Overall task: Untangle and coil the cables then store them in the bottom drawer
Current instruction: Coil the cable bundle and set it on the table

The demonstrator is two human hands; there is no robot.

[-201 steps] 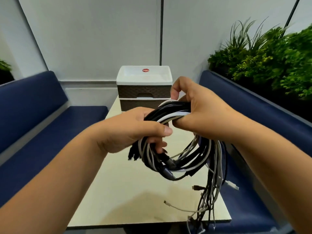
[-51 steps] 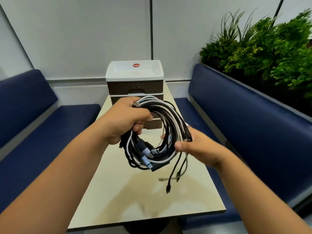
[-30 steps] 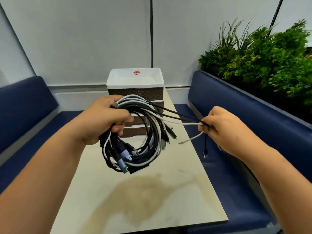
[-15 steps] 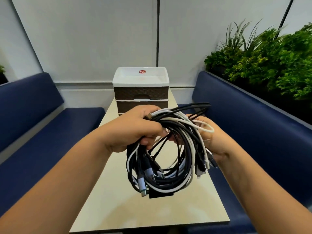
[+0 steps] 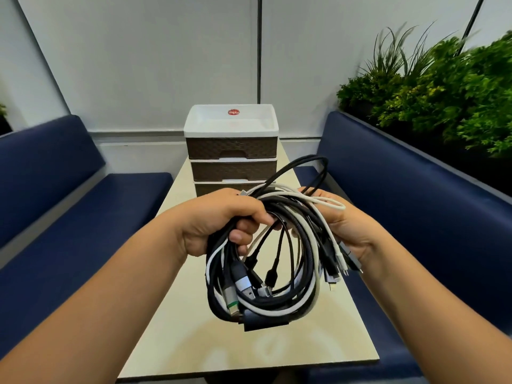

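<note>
A: We start with the two navy padded benches, one [image 5: 83,206] left of the table and one [image 5: 410,195] right of it, smooth and soft-edged. Leafy green plants [image 5: 443,92] stand behind the right bench's backrest.

B: Between the benches we see the table [image 5: 277,342], a long pale slab with a faintly mottled, glossy top and a thin straight edge. Its near half lies bare under our hands.

A: At the table's far end sits the drawer unit [image 5: 232,151]: a white tray-shaped top with a red oval label, and three brown woven-textured drawer fronts. The bottom drawer [image 5: 210,188] is mostly hidden behind our left hand, so we cannot tell whether it is closed.

B: Above the table's middle we hold the cable coil [image 5: 266,259], a loose round hoop of black braided and white smooth cables, too many to count. Several plug ends dangle at its lower edge; one black loop arcs up toward the drawer unit.

A: Our left hand [image 5: 221,223] is wrapped tightly around the coil's top left.

B: Our right hand [image 5: 346,225] cradles the coil's right side, fingers curled behind the strands.
</note>
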